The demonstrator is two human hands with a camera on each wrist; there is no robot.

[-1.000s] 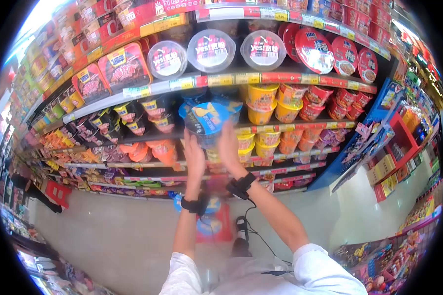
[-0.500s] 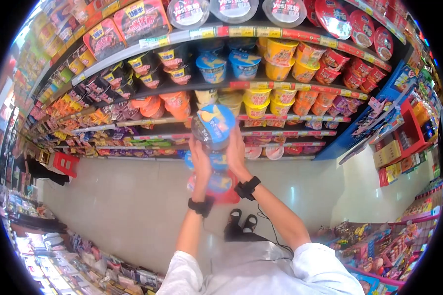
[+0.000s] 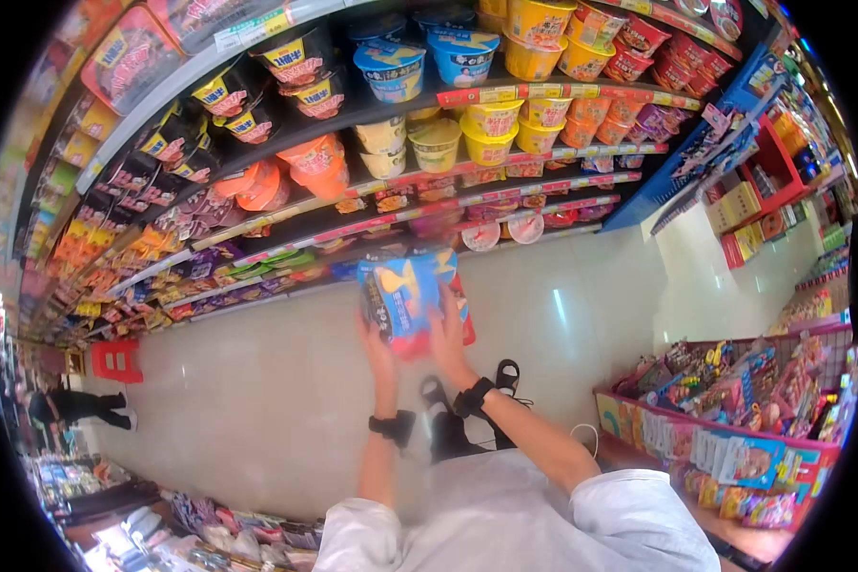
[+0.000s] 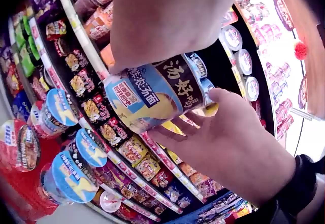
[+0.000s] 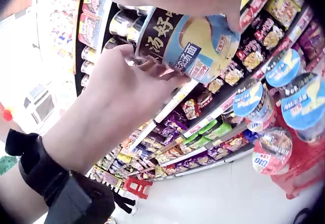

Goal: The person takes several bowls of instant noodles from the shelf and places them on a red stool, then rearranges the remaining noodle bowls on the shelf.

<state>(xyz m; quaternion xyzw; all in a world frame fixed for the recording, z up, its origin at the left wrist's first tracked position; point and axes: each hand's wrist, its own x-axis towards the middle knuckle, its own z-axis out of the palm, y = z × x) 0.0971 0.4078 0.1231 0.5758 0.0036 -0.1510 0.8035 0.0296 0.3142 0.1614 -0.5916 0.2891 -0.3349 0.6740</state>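
Note:
Both hands hold one blue-lidded noodle cup (image 3: pixel 402 291) between them, low in front of the body. My left hand (image 3: pixel 379 367) grips its left side and my right hand (image 3: pixel 451 351) its right side. In the left wrist view the cup (image 4: pixel 152 93) lies tilted, with my right hand's (image 4: pixel 228 142) fingers curved against it. The right wrist view shows my left hand (image 5: pixel 124 89) at the cup's (image 5: pixel 190 46) dark-printed side. Beneath, several blue-lidded cups (image 5: pixel 299 99) and a red-and-white cup (image 5: pixel 272 151) stand in or on something red (image 5: pixel 300 176).
Shelves of noodle cups (image 3: pixel 389 69) curve across the front, with packets on lower shelves. A red stool (image 3: pixel 116 362) and a person in dark clothes (image 3: pixel 71 407) are at the left. A bin of packaged goods (image 3: pixel 734 419) stands at the right.
Both hands have brought the cup down from shelf height to above the red thing and the other cups. The head view has tilted down, so the shelves sit higher in it.

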